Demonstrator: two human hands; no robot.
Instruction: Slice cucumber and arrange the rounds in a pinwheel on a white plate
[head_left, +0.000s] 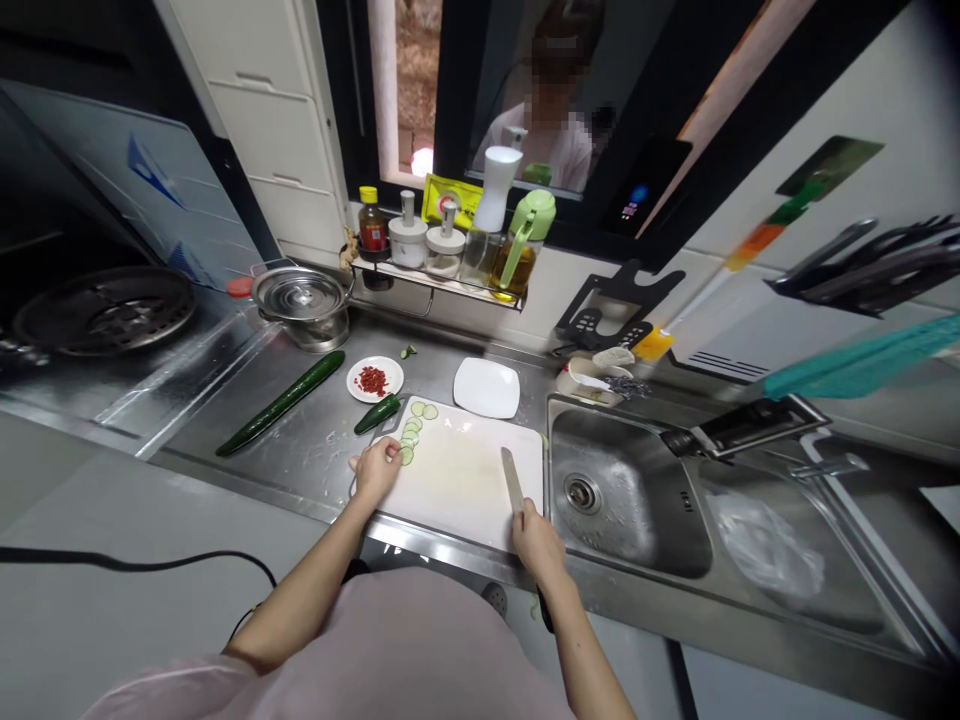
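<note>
A white cutting board (461,480) lies on the steel counter beside the sink. A curved row of thin cucumber slices (412,430) runs along its left side. My left hand (376,466) rests curled at the board's left edge, its fingertips pinching the nearest slice. My right hand (537,540) grips the handle of a knife (512,481) whose blade lies low over the board's right part, pointing away from me. A short cucumber piece (377,413) lies just off the board's far left corner.
A whole long cucumber (282,402), a small plate of chopped red chili (374,379) and an empty white plate (487,387) sit behind the board. A steel pot (301,300) and condiment rack (442,255) stand farther back. The sink (622,490) is right; the stove (105,310) left.
</note>
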